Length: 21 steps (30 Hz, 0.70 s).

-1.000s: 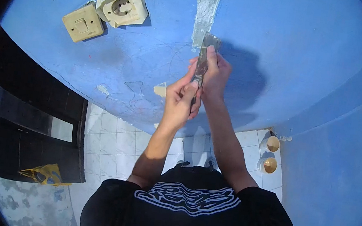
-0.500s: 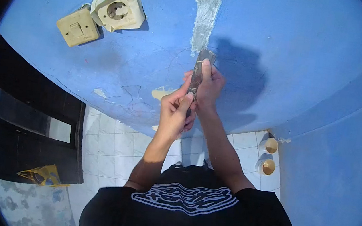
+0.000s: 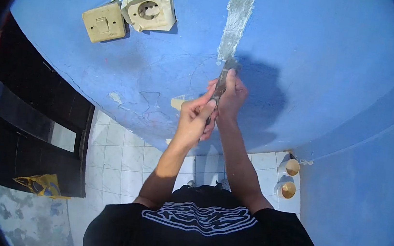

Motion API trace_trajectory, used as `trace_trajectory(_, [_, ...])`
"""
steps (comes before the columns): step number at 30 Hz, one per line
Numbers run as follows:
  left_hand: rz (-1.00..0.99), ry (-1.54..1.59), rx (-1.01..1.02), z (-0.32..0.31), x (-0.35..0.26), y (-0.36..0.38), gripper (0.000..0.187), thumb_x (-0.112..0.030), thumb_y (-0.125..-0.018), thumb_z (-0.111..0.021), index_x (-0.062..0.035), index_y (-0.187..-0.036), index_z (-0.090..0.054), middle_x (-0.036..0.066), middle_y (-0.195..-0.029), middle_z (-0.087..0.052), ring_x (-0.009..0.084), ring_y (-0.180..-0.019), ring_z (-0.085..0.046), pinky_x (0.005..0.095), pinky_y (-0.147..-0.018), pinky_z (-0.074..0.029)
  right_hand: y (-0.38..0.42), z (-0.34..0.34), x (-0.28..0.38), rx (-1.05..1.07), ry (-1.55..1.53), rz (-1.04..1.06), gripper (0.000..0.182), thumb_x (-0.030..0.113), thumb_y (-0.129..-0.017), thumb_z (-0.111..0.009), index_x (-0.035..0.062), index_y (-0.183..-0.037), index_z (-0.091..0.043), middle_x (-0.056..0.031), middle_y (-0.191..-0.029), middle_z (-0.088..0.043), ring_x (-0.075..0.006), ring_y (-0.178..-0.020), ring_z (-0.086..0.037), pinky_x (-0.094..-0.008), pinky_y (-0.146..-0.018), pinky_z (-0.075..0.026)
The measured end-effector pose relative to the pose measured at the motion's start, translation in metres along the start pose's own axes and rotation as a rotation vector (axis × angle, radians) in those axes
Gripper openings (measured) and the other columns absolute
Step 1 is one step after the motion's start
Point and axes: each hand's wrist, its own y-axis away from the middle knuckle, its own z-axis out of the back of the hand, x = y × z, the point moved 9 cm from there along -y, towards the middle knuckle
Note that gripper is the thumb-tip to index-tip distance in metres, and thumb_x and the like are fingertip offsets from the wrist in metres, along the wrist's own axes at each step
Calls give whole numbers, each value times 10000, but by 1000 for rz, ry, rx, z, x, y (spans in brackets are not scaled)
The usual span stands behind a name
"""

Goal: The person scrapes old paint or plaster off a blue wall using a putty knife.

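Note:
A worn, grey-brown putty knife [image 3: 221, 84] is gripped in both hands, its flat end pointing up along the blue wall. My right hand [image 3: 232, 100] wraps the upper part, thumb pressed along the tool near its blade. Lower down, my left hand [image 3: 192, 122] pinches the handle between thumb and fingers. The blade end sits right at the bottom of a rough grey strip [image 3: 236, 23] of bare plaster that runs up the wall. Thin cracks and scribbled lines mark the blue paint around the hands.
A yellowed light switch [image 3: 103, 22] and a loose wall socket [image 3: 149, 9] are at upper left. Two tubs, a farther one [image 3: 292, 167] and a nearer one [image 3: 287, 190], stand on the white tiled floor [image 3: 110, 161]. A yellow bag [image 3: 41, 185] lies by the dark cabinet [image 3: 5, 140].
The view has shifted, so the switch, socket and grey strip appear farther right. Both hands keep their grip on the putty knife, its blade still close to the strip's lower end.

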Motion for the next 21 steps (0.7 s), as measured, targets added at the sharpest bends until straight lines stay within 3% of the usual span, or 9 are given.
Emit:
trace_trajectory(15, [89, 82, 27, 4, -6, 3, 430, -169, -1008, -576, -141, -1435, -534, 16, -719, -548, 62, -433, -421, 219, -325, -296, 0, -5, 3, -21, -32, 81, 480, 350, -1039, -528, 11, -715, -629, -89, -636, -665, -130, -520, -593, -294, -506, -475])
trace_trajectory(21, [111, 93, 161, -24, -20, -23, 468, -189, -1006, -568, -132, -1464, -494, 26, -764, -562, 66, -470, -425, 214, -356, -300, -18, 0, 55, -61, -69, 157, 472, 344, -1030, -554, 9, -708, -639, -57, -611, -636, -112, -523, -586, -273, -491, -453])
